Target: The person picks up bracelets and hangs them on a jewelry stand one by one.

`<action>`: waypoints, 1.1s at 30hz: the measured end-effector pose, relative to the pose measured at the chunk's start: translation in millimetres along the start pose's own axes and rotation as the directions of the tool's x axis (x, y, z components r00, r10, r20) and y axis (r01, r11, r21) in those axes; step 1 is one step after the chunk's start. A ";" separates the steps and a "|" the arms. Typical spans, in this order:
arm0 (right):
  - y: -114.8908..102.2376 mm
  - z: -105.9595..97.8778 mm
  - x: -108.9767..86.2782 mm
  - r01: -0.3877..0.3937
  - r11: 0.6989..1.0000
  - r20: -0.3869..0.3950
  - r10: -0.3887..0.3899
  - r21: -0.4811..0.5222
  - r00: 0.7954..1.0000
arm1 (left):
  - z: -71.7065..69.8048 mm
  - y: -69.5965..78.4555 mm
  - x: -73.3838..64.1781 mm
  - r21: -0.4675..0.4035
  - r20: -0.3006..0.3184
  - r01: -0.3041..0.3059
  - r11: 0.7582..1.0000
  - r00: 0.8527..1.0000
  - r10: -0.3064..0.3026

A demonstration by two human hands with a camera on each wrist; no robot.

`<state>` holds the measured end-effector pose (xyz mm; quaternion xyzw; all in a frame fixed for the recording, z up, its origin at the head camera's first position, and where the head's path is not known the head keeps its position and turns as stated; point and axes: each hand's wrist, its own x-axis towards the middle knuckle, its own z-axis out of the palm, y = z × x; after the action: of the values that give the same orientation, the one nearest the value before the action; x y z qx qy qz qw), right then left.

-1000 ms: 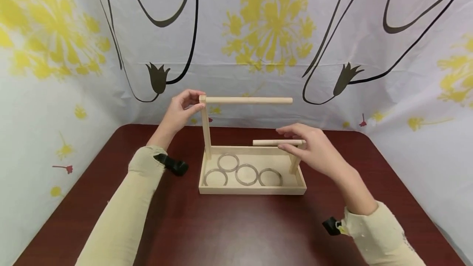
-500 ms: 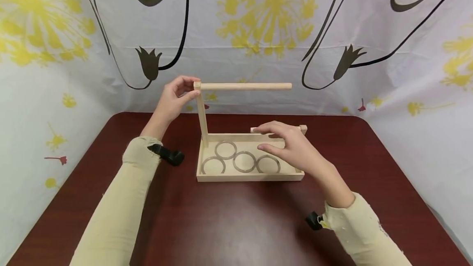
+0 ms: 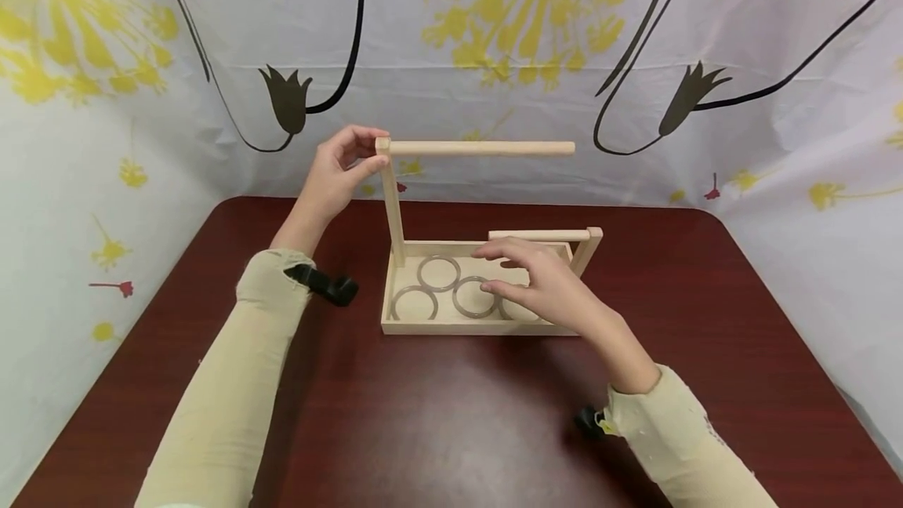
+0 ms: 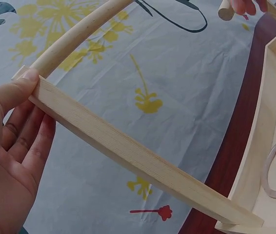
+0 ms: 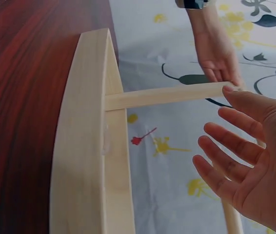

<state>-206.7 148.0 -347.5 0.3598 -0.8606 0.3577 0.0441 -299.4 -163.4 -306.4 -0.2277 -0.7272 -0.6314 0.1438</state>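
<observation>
In the head view my left hand (image 3: pixel 339 171) pinches the top of the tall wooden post (image 3: pixel 393 214), thumb on the near side. From that post a round rod (image 3: pixel 483 148) extends right, its far end free. The post rises from the left end of a shallow wooden tray (image 3: pixel 458 328), where several clear rings (image 3: pixel 439 257) lie flat. Over the tray's right part hovers my right hand (image 3: pixel 546 281), fingers spread and holding nothing. Behind it a shorter post (image 3: pixel 587 253) carries a lower rod (image 3: pixel 539 235) pointing left. My right hand hides part of the tray and one ring.
The tray stands on a dark red-brown table (image 3: pixel 451 414). A white patterned cloth (image 3: pixel 494 100) hangs behind the table and along both sides. Black straps (image 3: pixel 328 286) sit at the cuffs of both sleeves.
My right hand has moved left and away from the short post, to over the rings. My left hand keeps its hold on the tall post. The head view has tilted down a little.
</observation>
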 end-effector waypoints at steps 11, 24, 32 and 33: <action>15.1 17.7 5.3 -0.061 0.998 0.045 0.060 0.011 0.997 | -1.1 -1.1 0.6 0.015 0.002 -0.001 1.000 1.000 0.001; 45.0 40.8 9.8 -0.111 0.988 0.058 0.105 0.108 0.993 | -2.1 -0.7 1.3 0.003 0.001 -0.020 1.000 1.000 0.020; 62.1 51.0 9.6 -0.172 0.968 0.074 0.161 0.182 0.984 | -2.2 -4.4 2.1 -0.016 -0.002 -0.016 1.000 1.000 0.016; 63.7 52.1 9.8 -0.176 0.966 0.075 0.165 0.188 0.983 | -2.3 -5.0 2.0 -0.014 -0.003 -0.015 1.000 1.000 0.015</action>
<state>-246.0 139.4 -420.0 0.2975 -0.8503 0.4315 -0.0476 -303.8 -165.9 -309.3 -0.2333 -0.7207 -0.6358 0.1480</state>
